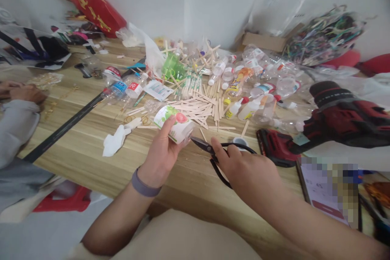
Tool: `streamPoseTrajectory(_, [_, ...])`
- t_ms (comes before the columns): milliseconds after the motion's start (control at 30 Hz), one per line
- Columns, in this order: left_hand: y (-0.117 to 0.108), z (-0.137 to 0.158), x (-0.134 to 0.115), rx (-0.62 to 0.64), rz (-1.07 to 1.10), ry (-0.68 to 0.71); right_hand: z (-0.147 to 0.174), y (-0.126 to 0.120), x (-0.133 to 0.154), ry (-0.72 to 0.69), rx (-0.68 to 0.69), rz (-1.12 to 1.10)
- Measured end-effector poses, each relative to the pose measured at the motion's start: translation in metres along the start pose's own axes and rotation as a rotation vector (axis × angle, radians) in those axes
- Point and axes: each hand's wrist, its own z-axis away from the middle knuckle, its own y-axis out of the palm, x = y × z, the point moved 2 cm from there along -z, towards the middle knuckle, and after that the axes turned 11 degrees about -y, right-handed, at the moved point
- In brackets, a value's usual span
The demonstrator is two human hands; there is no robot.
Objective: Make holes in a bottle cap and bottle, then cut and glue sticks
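My left hand (161, 152) grips a small white plastic bottle (173, 124) with a green and pink label, held on its side above the wooden table (91, 146). My right hand (243, 166) holds black scissors (210, 150) by their loop handles. The blade tips point left and touch the open right end of the bottle. A grey band circles my left wrist.
A pile of wooden sticks (195, 105), glue bottles (240, 107) and empty plastic bottles (274, 81) lies behind. A red and black power drill (329, 124) sits at the right beside a phone (329, 189). Crumpled tissue (114, 140) and a black strip (63, 128) lie left, near another person's sleeve (15, 126).
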Motion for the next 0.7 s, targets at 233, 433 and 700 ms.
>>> streamPoseTrajectory(233, [0.001, 0.003, 0.004, 0.012, -0.117, 0.129, -0.006, 0.0, -0.002, 0.13, 0.023, -0.362])
streamPoseTrajectory(433, [-0.014, -0.005, 0.009, 0.073, -0.093, 0.127, -0.017, 0.037, -0.01, 0.162, 0.062, -1.236])
streamPoseTrajectory(700, [-0.01, -0.009, 0.002, 0.112, 0.065, 0.059, -0.022, 0.055, 0.037, -0.039, 0.126, -1.864])
